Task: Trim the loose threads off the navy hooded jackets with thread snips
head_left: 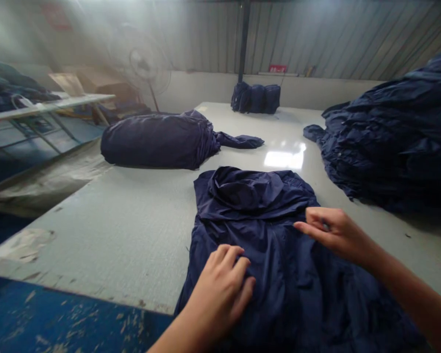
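Observation:
A dark navy garment (264, 235) lies spread on the white table (132, 220), its far end bunched into a crumpled fold and its near end hanging over the front edge. My left hand (220, 289) rests palm down on the cloth near the left side, fingers curled and pressing the fabric. My right hand (334, 233) hovers over the garment's right side, fingers bent with the tips pointing left, touching or just above the cloth. Neither hand visibly grips anything.
A tied navy bundle (158, 139) lies at the table's left. A tall heap of navy garments (397, 142) fills the right side. Folded navy pieces (257, 98) stand at the far edge. A fan (145, 63) and a rack (40, 108) stand at back left.

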